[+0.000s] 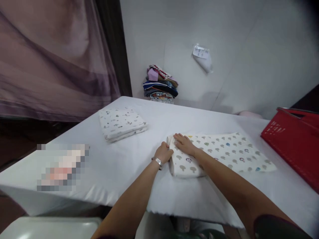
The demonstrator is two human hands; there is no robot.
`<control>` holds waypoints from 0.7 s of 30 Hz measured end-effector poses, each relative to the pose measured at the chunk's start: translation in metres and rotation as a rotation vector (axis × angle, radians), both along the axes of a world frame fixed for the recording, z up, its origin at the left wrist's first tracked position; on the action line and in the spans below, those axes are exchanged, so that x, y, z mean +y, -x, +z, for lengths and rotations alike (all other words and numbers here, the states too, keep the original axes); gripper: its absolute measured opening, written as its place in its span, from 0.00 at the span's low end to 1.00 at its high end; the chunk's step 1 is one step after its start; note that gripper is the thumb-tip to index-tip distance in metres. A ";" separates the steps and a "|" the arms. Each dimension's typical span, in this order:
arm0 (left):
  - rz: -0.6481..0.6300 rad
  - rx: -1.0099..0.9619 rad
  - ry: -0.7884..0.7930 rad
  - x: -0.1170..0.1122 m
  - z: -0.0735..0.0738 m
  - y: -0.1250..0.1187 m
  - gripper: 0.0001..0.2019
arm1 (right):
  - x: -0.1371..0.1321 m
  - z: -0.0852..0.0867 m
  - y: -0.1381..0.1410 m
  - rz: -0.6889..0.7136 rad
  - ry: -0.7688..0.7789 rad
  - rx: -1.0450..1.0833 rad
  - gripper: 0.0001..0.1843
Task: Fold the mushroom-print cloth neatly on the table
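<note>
A white cloth [230, 151] printed with grey and coloured mushroom shapes lies on the table, its left part doubled into thicker layers. My left hand [163, 153], with a metal band at the wrist, is curled closed around the cloth's left folded edge. Flat on top of that folded part rests my right hand [184, 144], fingers stretched out. Farther left sits a second white printed cloth [122, 123], folded into a thick rectangle and apart from both hands.
A white cover drapes the table [149, 142]. At the right stands a red plastic basket [294, 139]. Folded fabrics [160, 84] are stacked by the wall, below and left of a hanging paper [201, 54]. A pinkish curtain [50, 59] hangs left; a white stool [52, 227] is below.
</note>
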State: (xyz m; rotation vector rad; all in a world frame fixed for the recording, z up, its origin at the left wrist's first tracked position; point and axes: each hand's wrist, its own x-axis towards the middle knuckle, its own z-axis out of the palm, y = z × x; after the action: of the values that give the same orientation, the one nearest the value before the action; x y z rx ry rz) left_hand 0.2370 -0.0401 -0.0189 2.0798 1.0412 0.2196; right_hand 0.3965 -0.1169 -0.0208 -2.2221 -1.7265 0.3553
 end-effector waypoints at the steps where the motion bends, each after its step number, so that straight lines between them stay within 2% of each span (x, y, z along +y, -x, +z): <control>1: 0.001 0.002 0.002 0.001 0.000 0.000 0.09 | -0.006 0.004 0.001 -0.004 -0.012 0.023 0.30; 4: 0.012 0.012 -0.003 0.004 -0.001 0.000 0.09 | -0.032 0.012 0.007 0.005 -0.046 0.004 0.30; 7: 0.025 0.021 -0.048 0.003 -0.002 -0.003 0.09 | -0.056 0.012 0.016 0.000 0.010 -0.042 0.30; 10: 0.037 0.010 -0.096 0.002 0.001 -0.005 0.08 | -0.067 0.017 0.020 -0.014 0.058 0.008 0.32; 12: 0.063 -0.027 -0.104 0.006 0.006 -0.003 0.08 | -0.072 0.025 0.018 -0.022 0.035 0.049 0.33; 15: 0.196 -0.078 -0.142 0.027 0.018 0.010 0.10 | -0.087 0.033 0.013 -0.045 -0.023 0.021 0.32; 18: 0.366 -0.016 -0.187 0.060 0.025 0.029 0.13 | -0.107 0.030 0.011 -0.092 0.016 0.001 0.31; 21: 0.391 0.128 -0.148 0.085 0.022 0.044 0.14 | -0.123 0.024 0.011 -0.098 0.041 0.021 0.31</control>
State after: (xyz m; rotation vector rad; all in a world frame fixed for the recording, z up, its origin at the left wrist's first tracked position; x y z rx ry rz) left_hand 0.1932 0.0450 0.0035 2.0226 1.5491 0.3711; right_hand 0.3851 -0.2396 0.0027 -2.3137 -1.6072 0.3929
